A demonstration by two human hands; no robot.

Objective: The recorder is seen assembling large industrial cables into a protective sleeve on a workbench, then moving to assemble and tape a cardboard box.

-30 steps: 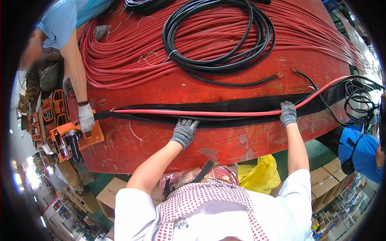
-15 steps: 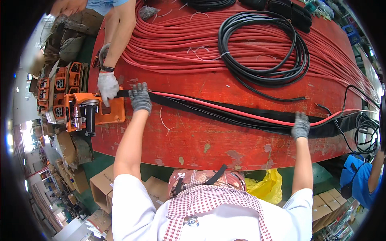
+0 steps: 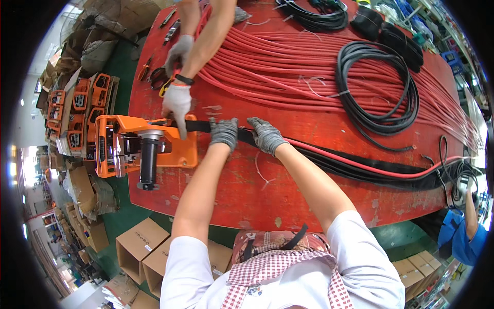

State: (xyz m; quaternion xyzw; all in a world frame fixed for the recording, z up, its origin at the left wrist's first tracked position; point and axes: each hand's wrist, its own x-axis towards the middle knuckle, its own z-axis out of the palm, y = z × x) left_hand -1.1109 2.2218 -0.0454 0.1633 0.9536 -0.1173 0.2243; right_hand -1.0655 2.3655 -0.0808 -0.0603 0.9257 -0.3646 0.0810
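A long black fabric sleeve [image 3: 329, 164] lies across the table, with a red cable [image 3: 355, 166] along its open fold. My left hand [image 3: 224, 133], in a grey striped glove, grips the sleeve near its left end. Close beside it, my right hand [image 3: 266, 135], gloved alike, closes over the sleeve and cable; its palm side is hidden. At the sleeve's far left end, a co-worker's white-gloved hand [image 3: 177, 105] reaches down by an orange frame [image 3: 180, 153] with a black cylinder [image 3: 148, 162]. The co-worker's other hand [image 3: 179, 54] is grey-gloved and farther back.
Many red cables [image 3: 288, 67] stretch over the red table [image 3: 247, 190]. A black cable coil [image 3: 346, 82] rests on them, with another coil [image 3: 324, 18] behind. Scissors [image 3: 159, 80] lie at the left. Cardboard boxes [image 3: 141, 239] stand below; another person [image 3: 458, 237] is at right.
My right hand has come left along the sleeve, close to my left hand. The view has shifted, and the co-worker's white-gloved hand remains at the sleeve's left end.
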